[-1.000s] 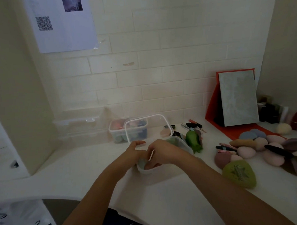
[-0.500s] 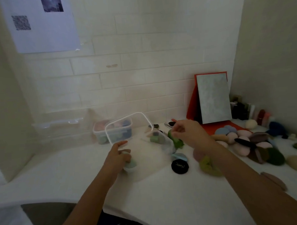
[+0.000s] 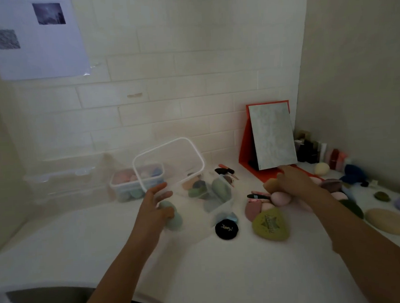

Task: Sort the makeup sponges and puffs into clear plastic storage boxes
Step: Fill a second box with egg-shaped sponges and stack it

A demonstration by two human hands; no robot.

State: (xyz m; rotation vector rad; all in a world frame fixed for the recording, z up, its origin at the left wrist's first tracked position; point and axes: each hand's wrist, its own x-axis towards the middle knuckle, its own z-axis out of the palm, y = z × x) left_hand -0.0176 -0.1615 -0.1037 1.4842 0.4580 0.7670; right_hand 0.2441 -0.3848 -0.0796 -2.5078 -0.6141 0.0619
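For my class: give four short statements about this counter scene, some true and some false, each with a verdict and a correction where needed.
1. The white-rimmed clear box is tilted, not standing upright. True.
2. The black round puff lies inside that box. False: it lies on the counter in front of the box.
3. The right hand lies flat on bare counter. False: its fingers curl down over the sponge pile, with a grip on a tan sponge.
4. A red-backed mirror stands at the right, behind the sponges. True.
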